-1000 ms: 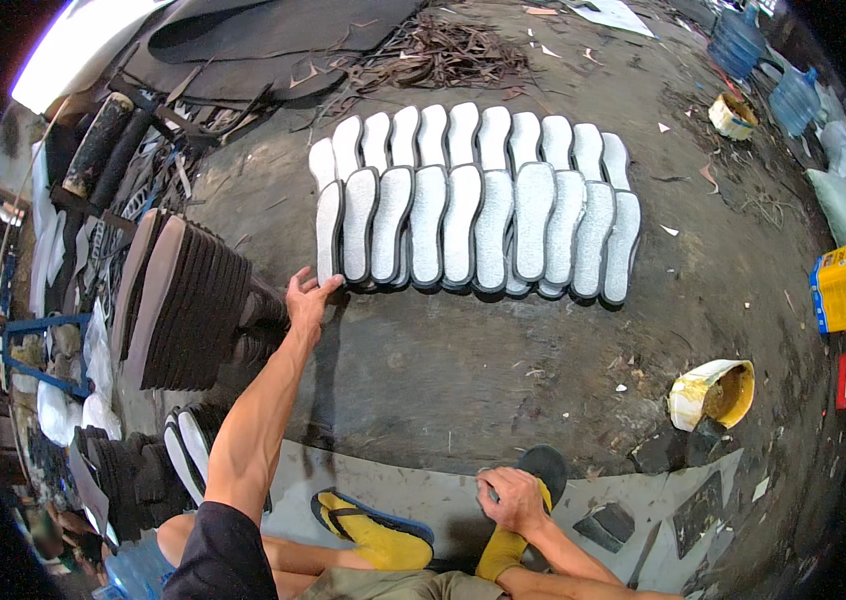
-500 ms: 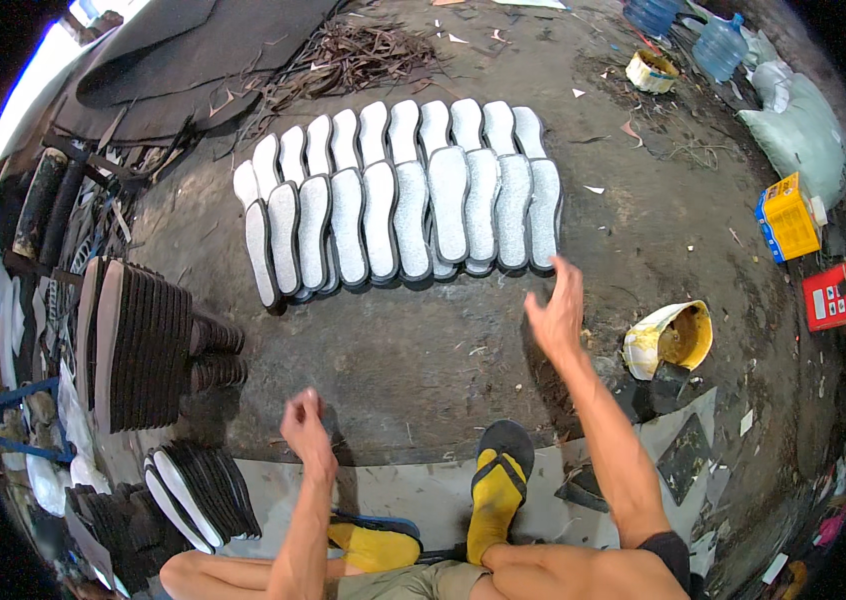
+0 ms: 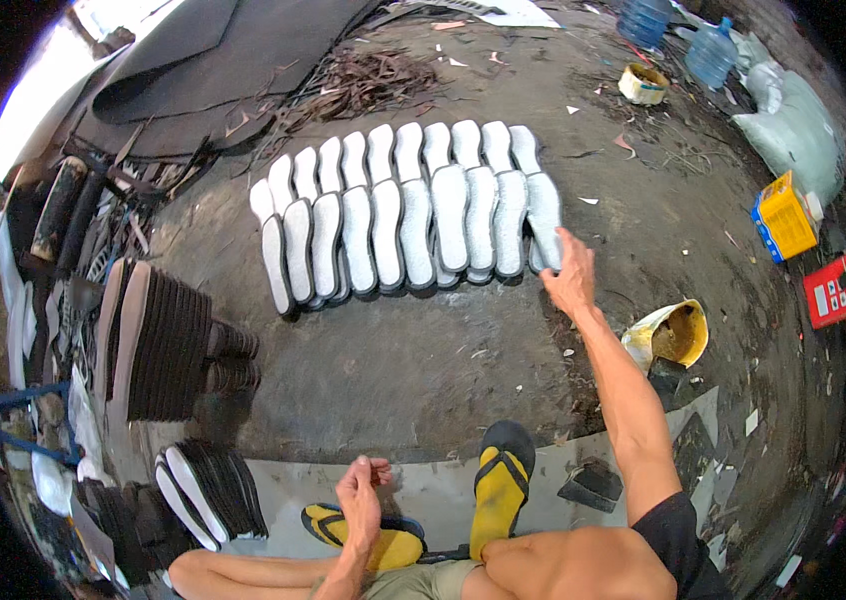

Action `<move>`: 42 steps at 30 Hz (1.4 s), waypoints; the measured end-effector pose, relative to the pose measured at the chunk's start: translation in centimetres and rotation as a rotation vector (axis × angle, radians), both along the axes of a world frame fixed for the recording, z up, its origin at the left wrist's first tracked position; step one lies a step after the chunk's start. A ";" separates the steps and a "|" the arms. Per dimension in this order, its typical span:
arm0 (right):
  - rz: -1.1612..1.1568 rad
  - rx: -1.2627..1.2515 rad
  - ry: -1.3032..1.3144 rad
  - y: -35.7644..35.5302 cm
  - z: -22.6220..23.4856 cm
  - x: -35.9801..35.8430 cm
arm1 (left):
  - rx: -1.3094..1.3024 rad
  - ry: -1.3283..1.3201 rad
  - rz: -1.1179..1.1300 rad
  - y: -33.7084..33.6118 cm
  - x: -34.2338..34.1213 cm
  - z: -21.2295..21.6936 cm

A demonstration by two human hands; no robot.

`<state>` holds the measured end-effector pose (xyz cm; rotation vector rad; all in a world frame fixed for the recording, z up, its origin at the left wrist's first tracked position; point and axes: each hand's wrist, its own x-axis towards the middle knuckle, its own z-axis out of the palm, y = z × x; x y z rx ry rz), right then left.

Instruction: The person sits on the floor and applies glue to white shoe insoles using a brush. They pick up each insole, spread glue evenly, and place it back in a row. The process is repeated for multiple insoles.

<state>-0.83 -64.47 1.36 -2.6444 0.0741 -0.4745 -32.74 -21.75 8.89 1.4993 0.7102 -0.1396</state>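
Observation:
White-topped, dark-edged shoe soles (image 3: 451, 215) lie in two overlapping rows on the ground in front of me. My right hand (image 3: 571, 277) is at the near end of the rightmost sole (image 3: 544, 215) of the near row, thumb and fingers closing on its edge. That sole sits slightly turned from the one beneath it. Low in the view, my left hand (image 3: 360, 497) hangs above my left sandal (image 3: 328, 522), fingers curled together with nothing visible in them.
Stacks of dark soles (image 3: 158, 340) and white-faced soles (image 3: 208, 490) stand at my left. A white pot with yellow residue (image 3: 678, 335) lies right of my arm. Farther right are a yellow box (image 3: 786, 220) and a red box (image 3: 833, 291). Dark sheets (image 3: 213, 70) lie far left.
My right hand has reached forward onto the rightmost sole, which has turned a little, its near end to the right. My left hand has drawn back toward my left foot. The view has shifted slightly.

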 end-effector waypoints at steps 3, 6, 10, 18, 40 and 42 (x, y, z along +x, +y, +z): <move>-0.122 -0.167 -0.054 -1.0 1.2 -0.9 | 0.033 -0.059 0.057 2.2 0.0 0.9; -0.180 -0.126 -0.147 -1.7 1.1 -1.3 | 0.146 -0.073 0.093 5.0 0.1 2.2; -0.234 0.231 -0.200 -2.1 -1.6 -2.5 | 0.297 -0.102 0.199 8.3 -0.2 3.7; -0.324 0.982 0.050 1.2 -4.5 -12.8 | 0.880 -0.241 0.522 20.6 -3.9 5.3; 0.170 0.695 0.372 14.5 1.6 -19.2 | 1.337 0.424 0.483 35.9 -9.0 3.8; 0.175 0.687 0.354 14.2 1.0 -19.6 | 1.434 0.164 0.392 34.9 -9.2 3.3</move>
